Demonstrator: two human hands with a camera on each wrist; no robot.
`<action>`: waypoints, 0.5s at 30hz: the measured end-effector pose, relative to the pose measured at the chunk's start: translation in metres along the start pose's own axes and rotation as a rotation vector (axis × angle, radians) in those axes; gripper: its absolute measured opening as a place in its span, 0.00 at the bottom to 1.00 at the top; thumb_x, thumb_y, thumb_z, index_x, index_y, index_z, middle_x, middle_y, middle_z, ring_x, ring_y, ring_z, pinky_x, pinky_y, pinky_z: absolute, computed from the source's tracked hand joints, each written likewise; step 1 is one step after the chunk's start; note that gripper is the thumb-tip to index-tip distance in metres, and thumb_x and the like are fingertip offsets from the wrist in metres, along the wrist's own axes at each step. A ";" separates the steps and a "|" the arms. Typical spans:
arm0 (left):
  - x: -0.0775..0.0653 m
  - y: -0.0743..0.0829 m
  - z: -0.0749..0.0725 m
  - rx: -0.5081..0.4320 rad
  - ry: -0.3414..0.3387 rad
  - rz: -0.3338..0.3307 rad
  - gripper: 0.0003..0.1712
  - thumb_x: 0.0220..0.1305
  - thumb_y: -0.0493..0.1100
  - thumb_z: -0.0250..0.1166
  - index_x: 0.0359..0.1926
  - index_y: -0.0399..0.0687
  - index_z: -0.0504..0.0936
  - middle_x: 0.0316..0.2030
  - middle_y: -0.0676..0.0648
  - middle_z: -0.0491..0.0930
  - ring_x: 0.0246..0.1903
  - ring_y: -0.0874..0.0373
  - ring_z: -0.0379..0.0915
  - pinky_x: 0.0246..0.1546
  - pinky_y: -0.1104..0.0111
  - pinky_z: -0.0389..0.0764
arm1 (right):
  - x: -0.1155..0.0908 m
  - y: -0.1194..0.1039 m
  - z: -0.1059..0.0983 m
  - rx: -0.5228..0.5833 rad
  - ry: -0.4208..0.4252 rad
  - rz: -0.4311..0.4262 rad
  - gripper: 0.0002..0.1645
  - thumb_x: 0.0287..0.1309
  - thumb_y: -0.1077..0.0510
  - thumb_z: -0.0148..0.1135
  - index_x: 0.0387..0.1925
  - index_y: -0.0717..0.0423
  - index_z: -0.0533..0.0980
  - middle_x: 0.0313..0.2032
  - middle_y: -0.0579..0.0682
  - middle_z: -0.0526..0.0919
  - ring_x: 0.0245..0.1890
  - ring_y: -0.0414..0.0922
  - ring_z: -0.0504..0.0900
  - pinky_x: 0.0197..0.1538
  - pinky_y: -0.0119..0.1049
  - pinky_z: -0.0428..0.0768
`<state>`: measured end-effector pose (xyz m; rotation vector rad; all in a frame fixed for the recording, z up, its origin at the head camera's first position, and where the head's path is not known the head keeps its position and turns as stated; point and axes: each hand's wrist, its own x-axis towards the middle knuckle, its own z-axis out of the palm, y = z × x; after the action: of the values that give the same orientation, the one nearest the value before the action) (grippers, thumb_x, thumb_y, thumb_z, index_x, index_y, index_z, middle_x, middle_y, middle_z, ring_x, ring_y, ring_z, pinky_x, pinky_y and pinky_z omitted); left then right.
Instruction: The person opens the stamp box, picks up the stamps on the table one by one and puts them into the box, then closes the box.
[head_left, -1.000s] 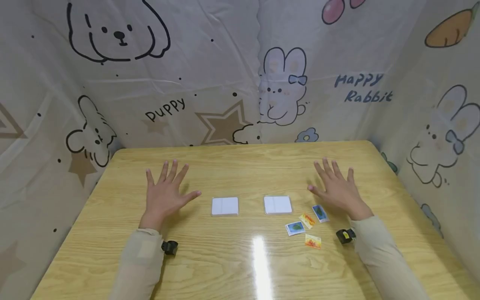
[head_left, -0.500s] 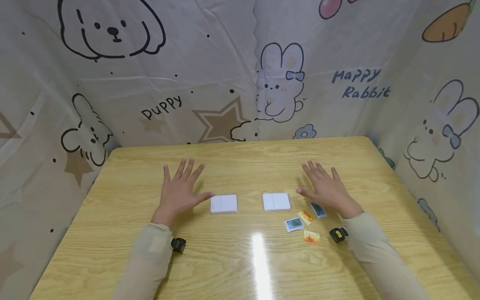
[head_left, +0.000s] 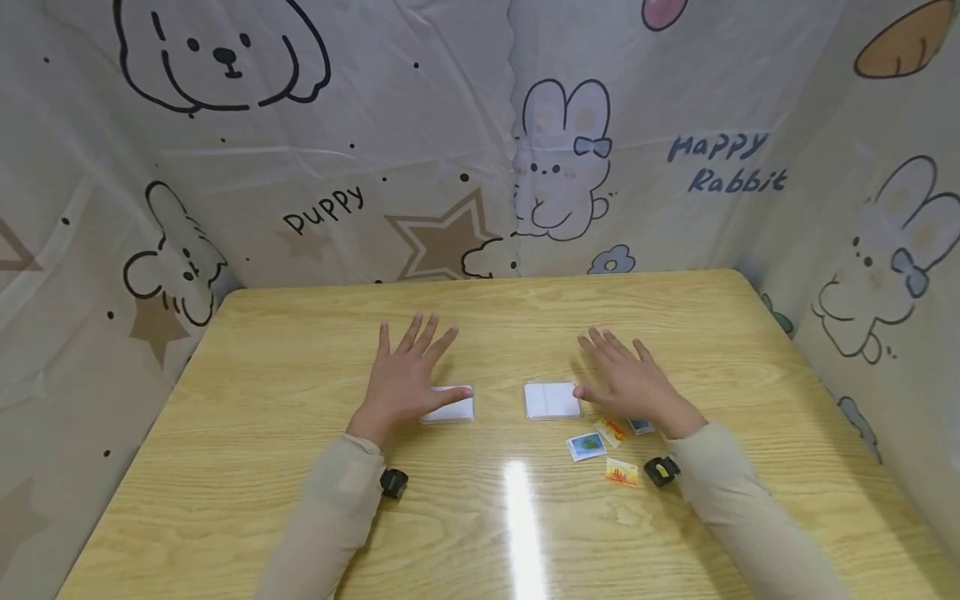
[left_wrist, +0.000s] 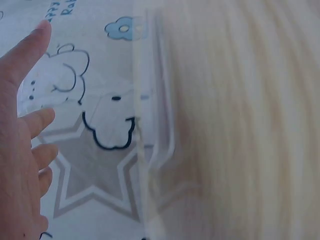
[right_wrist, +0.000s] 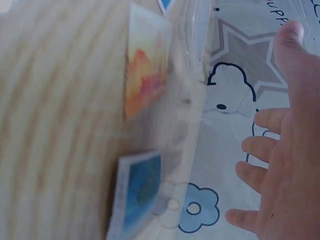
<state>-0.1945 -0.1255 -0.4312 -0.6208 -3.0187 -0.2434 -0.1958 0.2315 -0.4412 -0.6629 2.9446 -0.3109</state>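
Observation:
In the head view my left hand [head_left: 405, 379], fingers spread, hovers over the left part of a flat white rectangle [head_left: 457, 410] with a clear rim. Its thumb crosses above that piece. A matching white rectangle [head_left: 551, 400] lies to the right. My right hand [head_left: 626, 379] is also spread, its thumb tip at that one's right edge; whether they touch, I cannot tell. Below this hand lie small picture cards: orange ones [head_left: 622, 472] and blue ones [head_left: 587, 446], one blue card [head_left: 641, 426] partly covered. Neither hand holds anything.
Everything lies on a wood-grain table [head_left: 300, 350]. A cloth printed with cartoon animals [head_left: 442, 125] hangs behind it and along both sides. Small black cameras [head_left: 393, 483] sit at the wrists. A bright light streak [head_left: 521, 525] reflects near the front.
Both hands have moved inward, the left one farther, now over the left white rectangle. The right hand has come over the blue card and close to the right rectangle. The view has shifted slightly.

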 end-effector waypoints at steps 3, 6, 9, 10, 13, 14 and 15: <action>0.004 0.009 0.005 -0.002 -0.006 0.023 0.55 0.53 0.81 0.52 0.76 0.65 0.49 0.77 0.47 0.44 0.77 0.51 0.32 0.70 0.40 0.25 | 0.000 -0.002 0.003 0.009 -0.008 -0.020 0.52 0.62 0.29 0.49 0.75 0.55 0.48 0.75 0.59 0.47 0.75 0.59 0.45 0.70 0.67 0.43; 0.008 0.018 0.009 -0.005 -0.009 0.039 0.55 0.52 0.81 0.52 0.76 0.65 0.49 0.76 0.46 0.44 0.77 0.51 0.33 0.70 0.39 0.27 | 0.001 -0.005 0.004 0.017 -0.007 -0.039 0.52 0.62 0.30 0.51 0.75 0.55 0.49 0.75 0.59 0.48 0.75 0.59 0.46 0.70 0.67 0.44; 0.013 0.027 0.012 -0.006 -0.016 0.055 0.55 0.52 0.81 0.52 0.76 0.66 0.49 0.76 0.47 0.44 0.76 0.51 0.34 0.70 0.39 0.28 | 0.001 -0.007 0.005 0.023 -0.011 -0.060 0.52 0.61 0.31 0.53 0.75 0.55 0.49 0.75 0.59 0.49 0.75 0.59 0.48 0.70 0.67 0.45; 0.015 0.030 0.013 -0.006 -0.018 0.060 0.55 0.51 0.81 0.52 0.76 0.66 0.49 0.76 0.47 0.45 0.76 0.51 0.34 0.70 0.40 0.28 | 0.001 -0.007 0.006 0.024 -0.011 -0.068 0.52 0.61 0.31 0.53 0.75 0.56 0.49 0.75 0.59 0.50 0.75 0.59 0.48 0.70 0.67 0.46; 0.020 0.038 0.016 -0.012 -0.024 0.076 0.56 0.51 0.82 0.52 0.76 0.66 0.49 0.76 0.46 0.45 0.76 0.51 0.34 0.70 0.40 0.29 | 0.001 -0.008 0.008 0.026 -0.025 -0.086 0.54 0.60 0.29 0.51 0.75 0.55 0.49 0.75 0.58 0.50 0.75 0.59 0.49 0.70 0.65 0.47; 0.021 0.042 0.017 -0.010 -0.027 0.082 0.56 0.50 0.82 0.51 0.76 0.66 0.48 0.76 0.47 0.45 0.76 0.52 0.34 0.71 0.41 0.30 | 0.001 -0.008 0.008 0.031 -0.028 -0.092 0.54 0.60 0.28 0.51 0.75 0.56 0.49 0.75 0.58 0.50 0.74 0.59 0.50 0.70 0.65 0.47; 0.023 0.045 0.018 -0.012 -0.029 0.087 0.57 0.50 0.82 0.51 0.76 0.66 0.48 0.76 0.47 0.44 0.76 0.52 0.35 0.71 0.41 0.31 | 0.001 -0.008 0.009 0.035 -0.030 -0.098 0.54 0.59 0.28 0.51 0.75 0.56 0.50 0.75 0.58 0.51 0.74 0.59 0.51 0.70 0.65 0.47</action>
<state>-0.1981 -0.0732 -0.4407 -0.7614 -3.0109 -0.2511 -0.1924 0.2226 -0.4481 -0.8018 2.8771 -0.3567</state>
